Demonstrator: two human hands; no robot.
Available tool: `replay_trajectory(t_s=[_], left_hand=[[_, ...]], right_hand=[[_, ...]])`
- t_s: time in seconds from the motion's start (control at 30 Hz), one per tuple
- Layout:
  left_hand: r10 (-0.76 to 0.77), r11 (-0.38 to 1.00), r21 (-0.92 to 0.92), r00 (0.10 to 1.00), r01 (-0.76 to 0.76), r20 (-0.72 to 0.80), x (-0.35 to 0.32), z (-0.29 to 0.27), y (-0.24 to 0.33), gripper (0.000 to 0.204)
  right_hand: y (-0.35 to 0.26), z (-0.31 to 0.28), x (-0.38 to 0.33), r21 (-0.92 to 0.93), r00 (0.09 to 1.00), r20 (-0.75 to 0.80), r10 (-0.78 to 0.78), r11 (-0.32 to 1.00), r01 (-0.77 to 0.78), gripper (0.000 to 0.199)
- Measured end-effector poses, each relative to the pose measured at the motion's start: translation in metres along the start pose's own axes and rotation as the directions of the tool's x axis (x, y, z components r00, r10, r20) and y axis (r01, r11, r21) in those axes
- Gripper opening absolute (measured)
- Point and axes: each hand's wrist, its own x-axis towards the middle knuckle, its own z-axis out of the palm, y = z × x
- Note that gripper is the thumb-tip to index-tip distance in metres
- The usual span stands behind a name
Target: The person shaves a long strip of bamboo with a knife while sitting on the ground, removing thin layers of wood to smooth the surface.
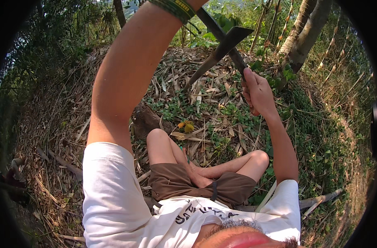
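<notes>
A pickaxe with a dark metal head (234, 39) is raised in front of me, one end broad and flat, the other tapering to a point. My right hand (258, 93) is closed around its dark handle (239, 62), thumb along the shaft. Past the head, a dark shaft runs toward the upper left and passes behind my left wrist. My left forearm (145, 45) reaches up through the upper edge, a green woven wristband (174, 9) around its wrist. The left hand itself lies outside the picture.
I sit cross-legged in brown shorts (168, 177) on ground strewn with dry leaves (163, 74) and low green plants (232, 111). A wood stump (144, 120) stands by my left knee. Tree trunks (306, 33) rise at the far right. A branch (320, 199) lies at my right side.
</notes>
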Motion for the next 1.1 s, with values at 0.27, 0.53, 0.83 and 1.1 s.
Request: replay_trajectory(t_s=[0.27,0.53,0.83,1.1], left_hand=[[-0.110,0.990,-0.042,0.925,0.134,0.365,-0.014,0.009,0.009,0.051],[-0.390,0.863,-0.310,0.916,0.398,0.090,-0.149,0.036,-0.040,0.046],[-0.633,0.773,-0.145,0.767,0.618,-0.105,-0.217,-0.002,0.041,0.032],[-0.545,0.808,-0.294,0.837,0.511,-0.043,-0.229,-0.013,0.024,0.020]], right_hand=[[-0.006,-0.002,-0.003,-0.108,0.995,0.048,0.088,0.991,-0.082,0.057],[0.037,0.027,0.017,-0.308,0.993,0.023,0.119,0.945,-0.107,0.062],[0.033,0.089,0.036,-0.211,0.994,-0.086,-0.062,0.977,0.043,0.065],[0.053,0.072,0.048,-0.022,0.986,0.168,-0.001,1.000,0.005,0.069]])
